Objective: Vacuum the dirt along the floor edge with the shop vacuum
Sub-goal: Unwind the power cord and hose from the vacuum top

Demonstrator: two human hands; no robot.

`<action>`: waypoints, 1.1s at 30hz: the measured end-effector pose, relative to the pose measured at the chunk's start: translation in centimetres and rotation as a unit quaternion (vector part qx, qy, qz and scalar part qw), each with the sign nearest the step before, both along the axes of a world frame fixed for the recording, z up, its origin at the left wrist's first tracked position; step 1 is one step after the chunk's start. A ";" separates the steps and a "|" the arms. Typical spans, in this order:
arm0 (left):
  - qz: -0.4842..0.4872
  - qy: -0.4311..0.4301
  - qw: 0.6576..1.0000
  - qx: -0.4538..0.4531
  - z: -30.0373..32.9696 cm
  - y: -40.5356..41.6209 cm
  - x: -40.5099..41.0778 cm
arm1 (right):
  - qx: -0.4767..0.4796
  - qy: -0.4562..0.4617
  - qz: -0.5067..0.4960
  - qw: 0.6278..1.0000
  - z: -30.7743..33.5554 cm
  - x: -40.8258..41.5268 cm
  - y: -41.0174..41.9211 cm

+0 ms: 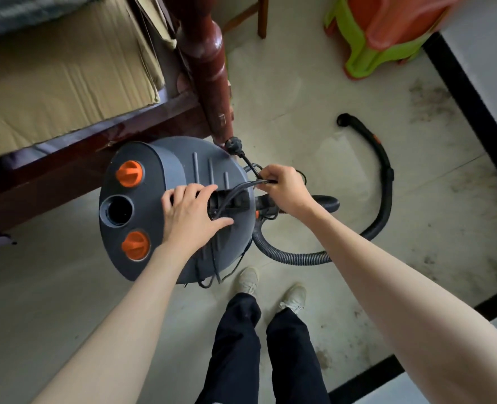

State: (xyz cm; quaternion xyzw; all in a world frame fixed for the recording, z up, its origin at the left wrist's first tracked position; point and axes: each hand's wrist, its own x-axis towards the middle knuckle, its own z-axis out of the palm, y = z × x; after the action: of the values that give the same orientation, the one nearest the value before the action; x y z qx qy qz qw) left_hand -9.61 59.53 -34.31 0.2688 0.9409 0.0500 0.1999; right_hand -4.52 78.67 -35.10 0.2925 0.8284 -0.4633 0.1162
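Grey plastic shop vacuum (pixel 183 176), dome-lidded, with two orange knobs and an open round port on its top, is standing on the pale tiled floor (pixel 285 91) beside the dark red turned wooden bed post (pixel 209 68).

Black power cord (pixel 235 193): it is lying wound over the black carry handle on the lid, with loose loops hanging down the near side of the body; its black plug (pixel 233 145) is sticking out at the far side, just beside the bed post, unplugged as far as can be seen.

Left hand (pixel 191 212): it is resting on the lid with fingers spread and fairly straight, touching the handle's left end and steadying the machine.

Right hand (pixel 282 188): its fingers are curling round a strand of the cord just right of the handle, pinching it.

Grey ribbed hose (pixel 288 256) with black curved wand (pixel 382 170): it is leaving the vacuum's right side and arcing across the floor, its open nozzle end lying away from the person, toward the black border strip (pixel 474 112) at the floor's right edge.

Dirt (pixel 428 100): dark smudges are lying along that right edge, well apart from both hands.

Judgement: the cord is being unwound; the wand lies to the right, so the right hand is the nearer one for picking it up.
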 end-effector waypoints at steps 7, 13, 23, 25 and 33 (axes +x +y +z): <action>0.122 -0.256 0.946 0.158 6.1 3.2 -0.1 | 0.019 0.012 0.003 1.000 5.2 3.3 0.3; 0.275 -0.435 0.790 0.333 11.0 8.2 1.8 | 0.026 0.051 0.012 0.998 10.2 6.1 0.8; 0.180 -0.463 0.739 0.454 18.5 15.7 5.4 | 0.116 0.099 -0.017 0.988 21.1 11.3 8.3; 0.149 -0.468 0.740 0.459 20.2 17.4 6.8 | 0.129 0.108 -0.036 0.985 23.0 13.1 9.6; 0.034 -0.465 0.751 0.468 27.3 26.1 14.0 | 0.183 0.136 -0.130 0.965 29.2 21.6 16.0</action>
State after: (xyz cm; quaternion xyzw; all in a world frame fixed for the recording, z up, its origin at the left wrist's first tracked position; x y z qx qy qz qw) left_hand 4.41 85.65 -7.06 0.2405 0.5989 0.6095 0.4605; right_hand 17.12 94.69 -5.94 0.3480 0.8620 -0.3504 -0.1140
